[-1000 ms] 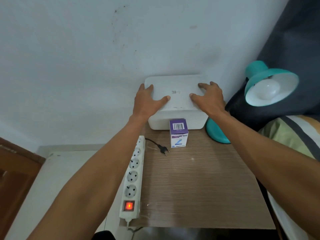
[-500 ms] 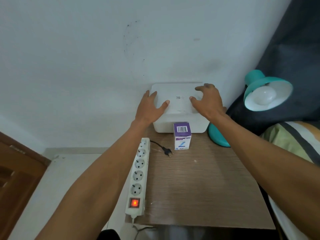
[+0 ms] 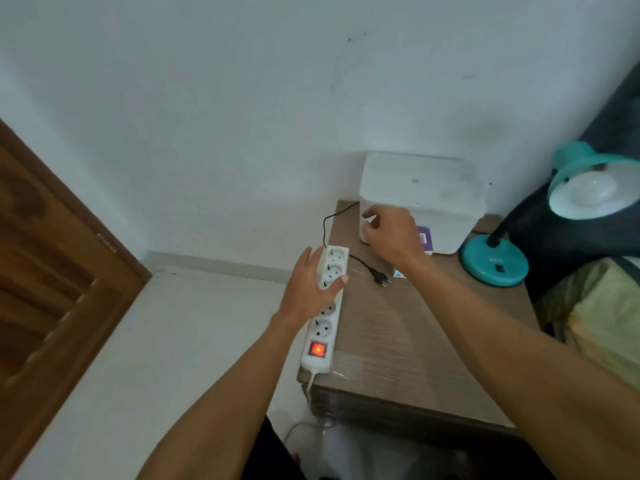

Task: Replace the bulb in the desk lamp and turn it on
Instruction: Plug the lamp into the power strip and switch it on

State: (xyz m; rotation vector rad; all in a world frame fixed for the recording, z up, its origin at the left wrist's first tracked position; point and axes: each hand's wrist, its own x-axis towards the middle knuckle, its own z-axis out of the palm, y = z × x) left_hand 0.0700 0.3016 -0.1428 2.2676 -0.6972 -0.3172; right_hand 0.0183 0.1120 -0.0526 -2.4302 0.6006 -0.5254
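The teal desk lamp [image 3: 495, 265] stands at the table's far right, its shade [image 3: 568, 168] tilted toward me with a white bulb [image 3: 594, 192] inside. Its black plug [image 3: 379, 277] lies loose on the wooden table [image 3: 398, 334]. A purple and white bulb box [image 3: 425, 239] stands in front of a white lidded box [image 3: 422, 181], mostly hidden behind my right hand [image 3: 391, 237], which hovers there with loosely curled fingers and nothing in it. My left hand [image 3: 306, 292] grips the white power strip [image 3: 332, 265] near its far end. The strip's red switch [image 3: 318, 349] glows.
The table stands against a white wall. A brown wooden door [image 3: 52, 271] is at the left, with pale floor [image 3: 173, 341] between. A dark cushion [image 3: 588, 237] and green-striped bedding [image 3: 602, 306] press against the table's right side. A thin black cord [image 3: 325, 226] runs behind the strip.
Both hands have left the lid of the white box. My left hand dropped onto the power strip and took hold of it. My right hand came down in front of the box. The view swung left.
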